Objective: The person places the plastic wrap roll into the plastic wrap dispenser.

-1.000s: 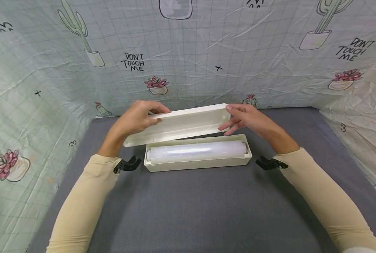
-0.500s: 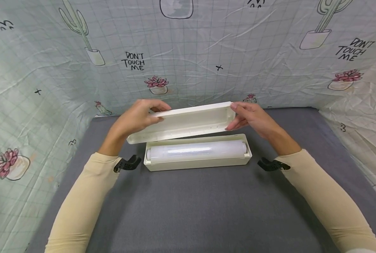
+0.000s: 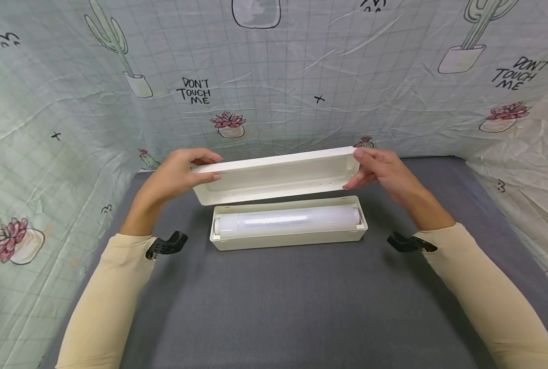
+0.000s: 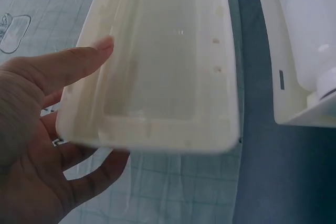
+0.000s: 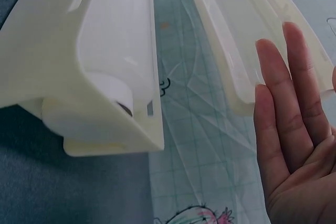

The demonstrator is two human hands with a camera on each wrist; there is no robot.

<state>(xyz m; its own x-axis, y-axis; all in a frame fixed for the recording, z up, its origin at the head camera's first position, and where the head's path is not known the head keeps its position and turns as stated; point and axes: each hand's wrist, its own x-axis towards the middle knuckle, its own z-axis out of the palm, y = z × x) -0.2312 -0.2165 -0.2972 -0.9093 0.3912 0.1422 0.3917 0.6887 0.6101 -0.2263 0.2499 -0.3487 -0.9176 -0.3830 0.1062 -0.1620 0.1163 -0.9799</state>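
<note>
Head view: left hand [image 3: 173, 173] and right hand [image 3: 388, 173] pinch the wrap-box lid [image 3: 278, 177] (tilted!); a slip could drop it roll-ward, onto the plastic-wrap roll [image 3: 287, 220].

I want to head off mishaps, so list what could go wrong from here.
1. The long, off-white plastic lid is held only near its ends by the left hand and right hand, so it might slip if either grip loosens.
2. If dropped, it could knock the open, off-white plastic box just in front of it.
3. The shiny, whitish cylindrical roll lies uncovered in that box, so a knock might dislodge it.
</note>
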